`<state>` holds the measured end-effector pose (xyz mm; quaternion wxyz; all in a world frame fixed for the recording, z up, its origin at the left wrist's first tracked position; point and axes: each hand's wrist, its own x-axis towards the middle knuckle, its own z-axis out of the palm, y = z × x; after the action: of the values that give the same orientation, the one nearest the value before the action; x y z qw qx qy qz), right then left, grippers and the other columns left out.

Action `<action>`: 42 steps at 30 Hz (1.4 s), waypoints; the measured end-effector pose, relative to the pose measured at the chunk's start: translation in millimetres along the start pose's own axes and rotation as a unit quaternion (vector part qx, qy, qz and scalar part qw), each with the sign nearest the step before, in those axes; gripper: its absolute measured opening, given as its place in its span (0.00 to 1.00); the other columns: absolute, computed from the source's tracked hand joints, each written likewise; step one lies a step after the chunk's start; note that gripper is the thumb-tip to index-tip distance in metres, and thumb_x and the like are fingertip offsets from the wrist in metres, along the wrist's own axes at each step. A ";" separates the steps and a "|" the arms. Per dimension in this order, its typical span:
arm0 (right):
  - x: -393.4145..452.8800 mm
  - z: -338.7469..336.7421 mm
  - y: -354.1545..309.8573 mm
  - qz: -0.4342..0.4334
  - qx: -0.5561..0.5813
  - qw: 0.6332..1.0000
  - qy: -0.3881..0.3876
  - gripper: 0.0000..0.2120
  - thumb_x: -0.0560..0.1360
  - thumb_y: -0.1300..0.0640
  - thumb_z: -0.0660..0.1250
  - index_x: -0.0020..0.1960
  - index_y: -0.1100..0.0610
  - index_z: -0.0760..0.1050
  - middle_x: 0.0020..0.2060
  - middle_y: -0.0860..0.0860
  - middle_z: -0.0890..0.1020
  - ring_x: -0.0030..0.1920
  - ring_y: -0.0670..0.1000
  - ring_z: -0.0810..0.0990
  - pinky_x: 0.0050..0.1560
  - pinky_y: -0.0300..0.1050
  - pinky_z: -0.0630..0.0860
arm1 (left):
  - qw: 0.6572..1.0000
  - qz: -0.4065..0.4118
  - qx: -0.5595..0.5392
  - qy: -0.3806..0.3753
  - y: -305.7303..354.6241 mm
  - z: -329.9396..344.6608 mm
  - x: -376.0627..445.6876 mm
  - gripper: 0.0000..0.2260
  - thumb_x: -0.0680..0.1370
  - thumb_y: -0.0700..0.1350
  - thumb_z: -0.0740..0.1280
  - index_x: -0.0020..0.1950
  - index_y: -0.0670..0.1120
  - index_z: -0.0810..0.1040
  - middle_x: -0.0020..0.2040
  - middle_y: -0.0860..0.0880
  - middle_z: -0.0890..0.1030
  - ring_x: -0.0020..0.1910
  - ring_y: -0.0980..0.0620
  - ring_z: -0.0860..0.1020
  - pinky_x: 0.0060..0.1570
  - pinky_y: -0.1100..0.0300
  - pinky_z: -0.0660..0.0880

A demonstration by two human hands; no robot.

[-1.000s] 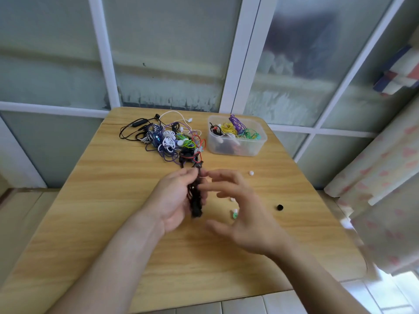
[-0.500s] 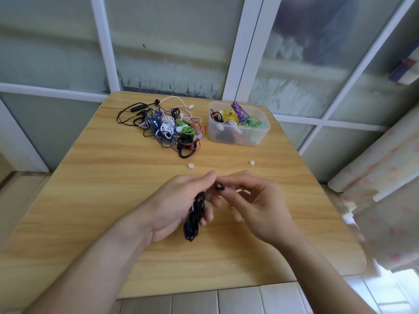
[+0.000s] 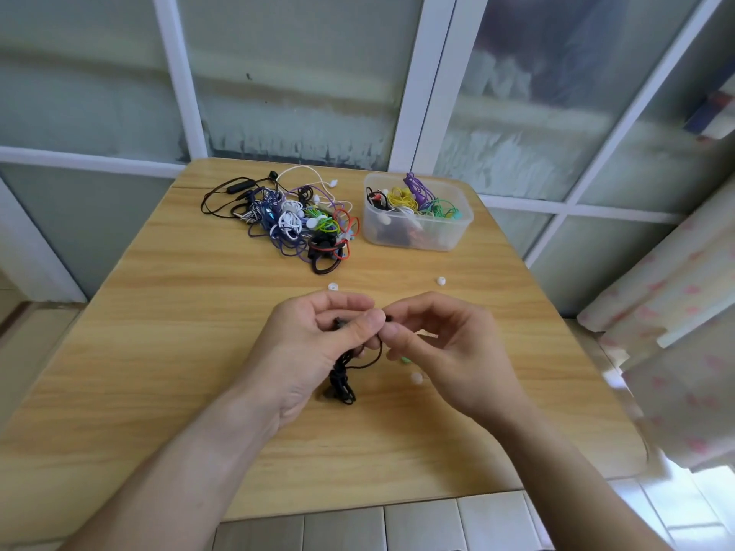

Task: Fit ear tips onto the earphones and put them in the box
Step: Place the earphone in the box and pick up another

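Observation:
My left hand [image 3: 314, 347] grips a bundled black earphone [image 3: 342, 381] over the middle of the table, its cable hanging below my palm. My right hand [image 3: 441, 351] pinches a small black ear tip [image 3: 388, 318] right against the left thumb, where the earbud sits mostly hidden by my fingers. A tangled pile of earphones [image 3: 296, 220] in many colours lies at the back. A clear plastic box [image 3: 457, 228] to its right holds several coiled earphones. Loose white ear tips [image 3: 333, 287] lie on the wood near my hands, and another white ear tip [image 3: 440, 280] sits further right.
The wooden table [image 3: 159, 351] stands against a frosted window. One more white ear tip [image 3: 416, 377] and a green tip [image 3: 405, 359] lie under my right hand. A patterned curtain [image 3: 676, 351] hangs at the right edge. Tiled floor shows below the table's front edge.
Both hands have come together: my right hand, spread open a second ago, now pinches a black ear tip against the earphone in my left hand. The camera has tilted slightly.

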<state>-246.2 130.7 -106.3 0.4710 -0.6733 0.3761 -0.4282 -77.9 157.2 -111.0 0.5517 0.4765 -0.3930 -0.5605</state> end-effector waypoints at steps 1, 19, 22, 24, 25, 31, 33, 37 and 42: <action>-0.7 -1.1 1.0 -0.001 0.004 1.000 0.020 0.08 0.69 0.57 0.75 0.46 0.59 0.82 0.38 0.52 0.85 0.35 0.50 0.81 0.32 0.37 0.76 | 1.000 -0.005 -0.001 -0.010 -0.5 0.9 0.2 0.17 0.65 0.46 0.74 0.51 0.40 0.81 0.37 0.44 0.83 0.36 0.52 0.79 0.40 0.62 0.76; -4.0 -95.7 18.6 0.205 -0.431 0.877 0.050 0.03 0.72 0.54 0.74 0.44 0.46 0.82 0.38 0.43 0.81 0.39 0.41 0.77 0.37 0.31 0.69 | 0.995 0.009 0.090 -0.028 0.7 10.7 0.4 0.03 0.77 0.39 0.68 0.50 0.43 0.80 0.39 0.45 0.84 0.34 0.51 0.78 0.40 0.59 0.74; -4.5 -88.8 15.2 0.171 -0.398 0.895 0.110 0.02 0.74 0.54 0.72 0.43 0.48 0.80 0.37 0.43 0.81 0.36 0.41 0.78 0.34 0.32 0.70 | 0.996 0.013 0.087 -0.024 1.5 13.7 -1.8 0.03 0.78 0.39 0.67 0.50 0.42 0.80 0.39 0.45 0.84 0.34 0.51 0.78 0.40 0.57 0.73; -5.9 -77.0 7.6 0.133 -0.278 0.937 0.165 0.02 0.75 0.56 0.71 0.44 0.50 0.79 0.36 0.47 0.82 0.33 0.45 0.82 0.33 0.33 0.74 | 0.996 0.020 0.086 -0.025 1.7 15.0 -3.8 0.03 0.78 0.38 0.67 0.49 0.42 0.80 0.38 0.45 0.84 0.34 0.50 0.78 0.40 0.56 0.73; -6.7 -68.5 2.0 0.118 -0.212 0.955 0.169 0.02 0.75 0.58 0.72 0.45 0.53 0.79 0.36 0.49 0.83 0.32 0.47 0.83 0.33 0.35 0.75 | 0.996 0.026 0.087 -0.028 1.9 15.2 -4.7 0.03 0.78 0.38 0.67 0.50 0.42 0.80 0.38 0.45 0.84 0.33 0.50 0.78 0.40 0.56 0.73; -15.0 -22.7 -16.5 0.100 -0.064 0.987 0.104 0.07 0.69 0.64 0.78 0.43 0.60 0.81 0.35 0.55 0.85 0.36 0.53 0.86 0.36 0.41 0.80 | 0.992 0.065 0.093 -0.045 0.1 15.6 -6.7 0.04 0.77 0.39 0.68 0.50 0.44 0.80 0.40 0.44 0.84 0.34 0.50 0.79 0.35 0.60 0.74; -16.6 -14.2 -17.2 0.119 -0.024 0.987 0.106 0.07 0.68 0.64 0.78 0.43 0.60 0.82 0.35 0.55 0.86 0.38 0.53 0.86 0.36 0.41 0.79 | 0.992 0.076 0.092 -0.046 -1.3 16.0 -6.9 0.04 0.76 0.39 0.68 0.50 0.44 0.80 0.39 0.44 0.84 0.34 0.50 0.79 0.35 0.61 0.74; -15.7 -7.9 -15.3 0.172 0.130 0.970 0.112 0.08 0.71 0.67 0.74 0.49 0.64 0.81 0.40 0.59 0.86 0.44 0.56 0.86 0.53 0.47 0.81 | 0.992 0.085 0.084 -0.038 -2.4 15.4 -6.0 0.03 0.76 0.38 0.68 0.49 0.43 0.80 0.39 0.44 0.84 0.34 0.50 0.79 0.35 0.62 0.75; -14.0 -8.9 -17.4 0.170 0.215 0.957 0.092 0.12 0.66 0.64 0.74 0.48 0.65 0.81 0.43 0.64 0.85 0.46 0.59 0.86 0.47 0.44 0.82 | 0.993 0.087 0.082 -0.026 -3.0 12.9 -5.4 0.03 0.76 0.38 0.68 0.49 0.44 0.80 0.39 0.44 0.84 0.34 0.50 0.79 0.36 0.61 0.75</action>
<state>-257.6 145.4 -91.1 0.6338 -0.4400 0.4256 -0.4728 -91.5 161.7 -110.3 0.5471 0.4692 -0.4916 -0.4886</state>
